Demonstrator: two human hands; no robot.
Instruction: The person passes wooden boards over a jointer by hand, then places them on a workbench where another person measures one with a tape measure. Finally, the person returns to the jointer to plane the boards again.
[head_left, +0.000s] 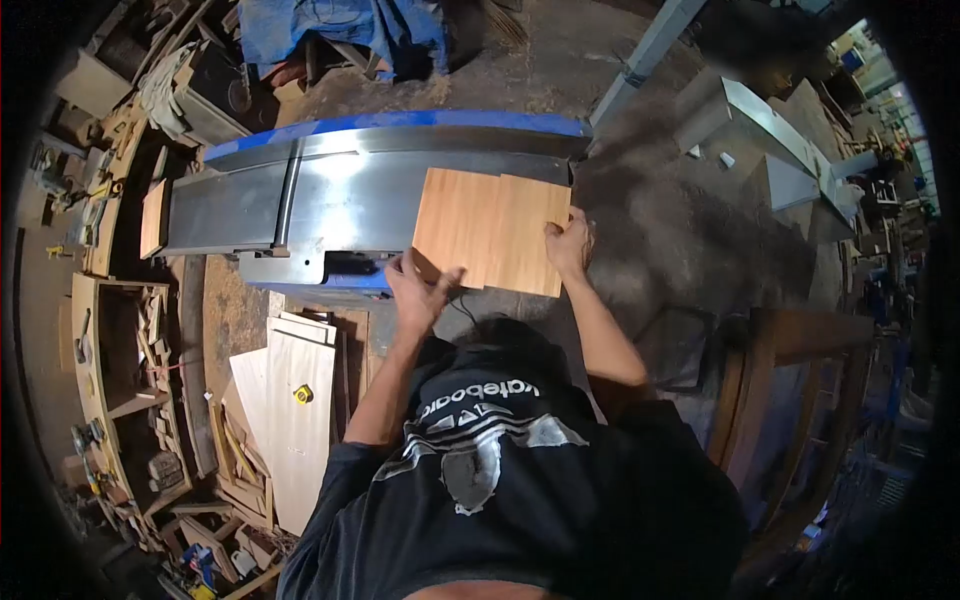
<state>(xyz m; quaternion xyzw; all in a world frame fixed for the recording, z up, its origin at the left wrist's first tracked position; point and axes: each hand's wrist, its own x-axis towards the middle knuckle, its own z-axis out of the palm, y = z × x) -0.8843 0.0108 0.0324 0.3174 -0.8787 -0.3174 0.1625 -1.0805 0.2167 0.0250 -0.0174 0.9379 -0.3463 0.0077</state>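
Observation:
Two flat wooden boards lie side by side, edges together and slightly offset, over the right part of a metal machine table (345, 200) with a blue fence behind. My left hand (422, 290) is at the near left corner of the left board (455, 225), thumb and fingers apart along its edge. At the right edge of the right board (530, 235), my right hand (570, 243) grips with the thumb on top and the fingers at the side. The undersides of both boards are hidden.
A wood block (154, 218) stands at the table's left end. Pale panels (300, 420) with a yellow tape measure (303, 394) lie below left, beside a shelf (130, 400) of offcuts. Wooden frames (800, 400) stand at right. A grey post (645, 60) rises behind.

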